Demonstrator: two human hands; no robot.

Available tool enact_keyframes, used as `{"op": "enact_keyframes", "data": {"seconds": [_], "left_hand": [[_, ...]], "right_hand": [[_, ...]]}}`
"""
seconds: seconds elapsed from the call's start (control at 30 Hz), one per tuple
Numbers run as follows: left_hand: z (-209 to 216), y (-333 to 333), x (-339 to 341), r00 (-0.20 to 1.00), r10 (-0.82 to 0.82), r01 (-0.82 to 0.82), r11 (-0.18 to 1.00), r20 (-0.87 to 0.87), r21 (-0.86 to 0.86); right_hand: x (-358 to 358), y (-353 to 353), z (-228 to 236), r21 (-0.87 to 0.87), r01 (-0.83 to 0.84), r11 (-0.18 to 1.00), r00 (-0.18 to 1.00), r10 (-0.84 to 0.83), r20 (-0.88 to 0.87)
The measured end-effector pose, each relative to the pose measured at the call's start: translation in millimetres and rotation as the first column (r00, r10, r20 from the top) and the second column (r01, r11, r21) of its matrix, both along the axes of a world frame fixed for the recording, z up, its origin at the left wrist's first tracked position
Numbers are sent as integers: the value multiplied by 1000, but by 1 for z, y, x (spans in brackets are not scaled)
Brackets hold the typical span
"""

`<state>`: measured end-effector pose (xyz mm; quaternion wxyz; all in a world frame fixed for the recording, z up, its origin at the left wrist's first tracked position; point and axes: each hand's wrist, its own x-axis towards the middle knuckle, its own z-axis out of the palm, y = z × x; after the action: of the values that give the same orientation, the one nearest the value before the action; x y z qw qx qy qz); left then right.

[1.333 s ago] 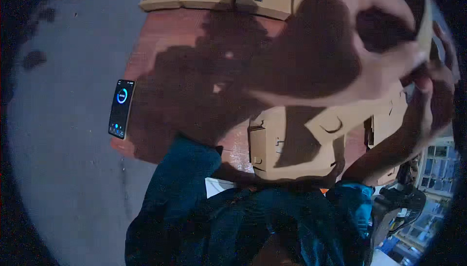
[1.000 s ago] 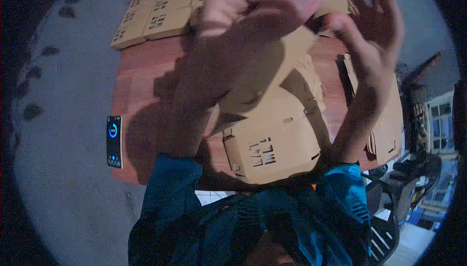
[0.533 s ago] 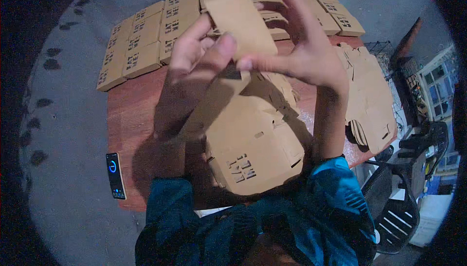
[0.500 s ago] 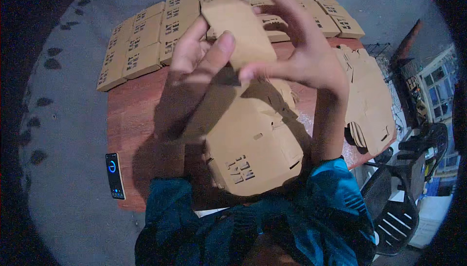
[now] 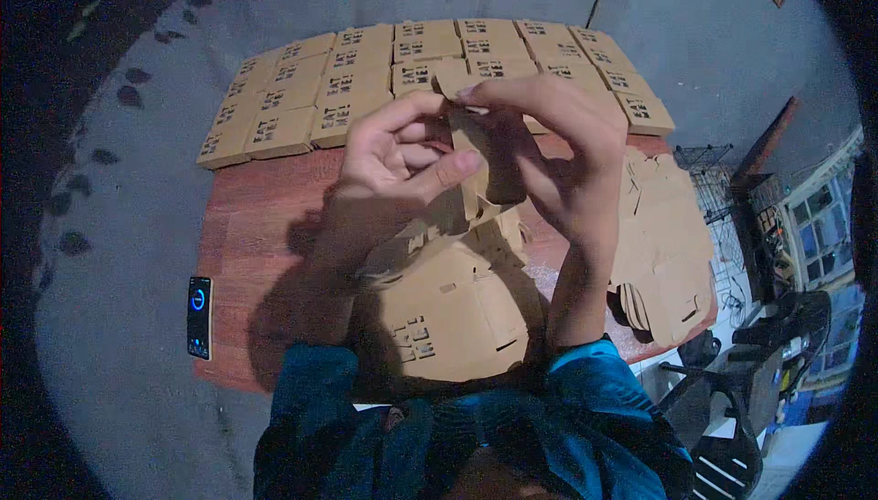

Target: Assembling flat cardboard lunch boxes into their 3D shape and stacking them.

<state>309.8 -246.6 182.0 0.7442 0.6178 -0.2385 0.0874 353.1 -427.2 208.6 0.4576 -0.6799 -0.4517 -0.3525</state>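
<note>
Presently, in the head view, both hands hold a carton at the frame's centre. The left hand (image 5: 380, 161) has a narrow grip on the carton (image 5: 487, 187), thumb pressed on its face; the right hand (image 5: 581, 152) curves around its right side, fingertips at the top edge. Flat blanks (image 5: 457, 322) lie below on the tabletop (image 5: 247, 244).

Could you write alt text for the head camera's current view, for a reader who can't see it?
A person's left hand and right hand hold a bent brown cardboard piece above cut brown cardboard sheets on a reddish wood-grained table. Rows of brown cardboard boxes line its far side, and a black rectangular phone lies at its left edge.
</note>
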Motion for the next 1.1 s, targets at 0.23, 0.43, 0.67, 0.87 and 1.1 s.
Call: {"op": "enact_keyframes", "data": {"seconds": [0.23,0.43,0.67,0.87,1.1], "left_hand": [[19,-6,-28,997,76,-76,997,-2,31],[27,-14,-46,987,-39,37,999,-154,-16],[14,-11,-32,993,62,-30,954,-99,298],[1,-13,-23,984,-60,86,985,-169,152],[10,-15,-28,987,32,10,964,-155,264]], "right_hand": [[-4,-14,14,20,-60,998,968,54,245],[-18,-35,17,-185,-76,980,958,123,260],[-11,-42,16,-285,-91,954,980,136,142],[-1,-47,15,-345,-195,918,972,227,56],[4,-48,13,-292,-273,917,960,281,-13]]}}
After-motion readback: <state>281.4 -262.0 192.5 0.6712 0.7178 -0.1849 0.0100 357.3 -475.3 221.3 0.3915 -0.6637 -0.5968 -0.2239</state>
